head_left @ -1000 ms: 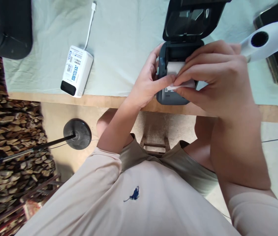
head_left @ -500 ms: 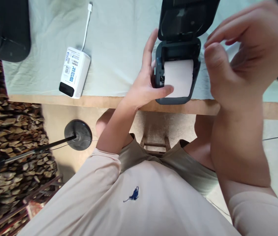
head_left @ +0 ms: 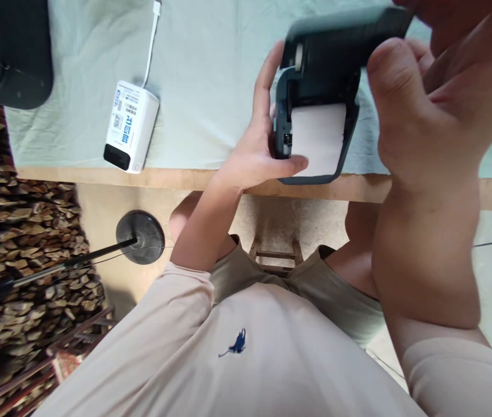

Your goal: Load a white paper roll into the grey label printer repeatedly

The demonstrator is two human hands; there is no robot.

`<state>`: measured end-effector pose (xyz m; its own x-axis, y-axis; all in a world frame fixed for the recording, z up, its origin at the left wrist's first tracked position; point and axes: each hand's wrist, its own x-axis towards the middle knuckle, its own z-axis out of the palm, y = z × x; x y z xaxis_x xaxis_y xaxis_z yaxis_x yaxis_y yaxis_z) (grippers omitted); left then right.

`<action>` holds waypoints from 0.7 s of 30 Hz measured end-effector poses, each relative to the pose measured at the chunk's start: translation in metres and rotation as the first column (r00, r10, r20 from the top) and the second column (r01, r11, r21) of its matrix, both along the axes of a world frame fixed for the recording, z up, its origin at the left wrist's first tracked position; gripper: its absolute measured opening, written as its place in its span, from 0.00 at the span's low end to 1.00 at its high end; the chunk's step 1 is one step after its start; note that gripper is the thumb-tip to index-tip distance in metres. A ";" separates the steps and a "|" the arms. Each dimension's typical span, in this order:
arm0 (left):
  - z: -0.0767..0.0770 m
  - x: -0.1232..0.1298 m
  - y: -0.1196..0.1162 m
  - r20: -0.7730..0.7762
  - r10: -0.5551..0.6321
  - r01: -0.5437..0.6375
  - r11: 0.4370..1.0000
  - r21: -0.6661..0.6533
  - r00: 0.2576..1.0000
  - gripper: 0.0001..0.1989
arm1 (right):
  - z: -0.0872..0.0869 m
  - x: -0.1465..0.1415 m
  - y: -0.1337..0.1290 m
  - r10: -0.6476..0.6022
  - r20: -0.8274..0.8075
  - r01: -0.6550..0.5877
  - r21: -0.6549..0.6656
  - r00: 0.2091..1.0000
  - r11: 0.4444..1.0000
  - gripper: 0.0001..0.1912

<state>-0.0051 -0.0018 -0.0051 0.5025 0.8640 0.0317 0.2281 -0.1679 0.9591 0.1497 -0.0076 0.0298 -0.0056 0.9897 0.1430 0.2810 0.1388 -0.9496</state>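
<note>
A dark label printer (head_left: 284,171) stands at the table's front edge with a white paper roll (head_left: 319,136) inside. Its black lid (head_left: 336,43) is tilted up over the back part of the body, blurred by motion. My left hand (head_left: 263,139) grips the printer's left side, the thumb resting on the paper and the fingers along the outer wall. My right hand (head_left: 428,87) is closed on the lid's right corner, thumb in front; its fingertips are partly hidden.
A white power bank (head_left: 130,127) with a short white cable lies to the left on the green cloth (head_left: 202,75). A black object (head_left: 8,52) fills the far left corner. Below are a round stand base (head_left: 140,236) and stacked firewood (head_left: 24,231).
My right hand has closed on the lid, where before it hung apart at the right. The lid has swung forward and down somewhat. My left hand keeps its hold.
</note>
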 end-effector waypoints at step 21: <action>-0.003 0.003 -0.001 0.425 0.224 -0.085 0.943 -0.322 0.877 0.33 | -0.040 0.008 0.001 0.281 -0.164 -0.301 -0.111 0.946 0.947 0.34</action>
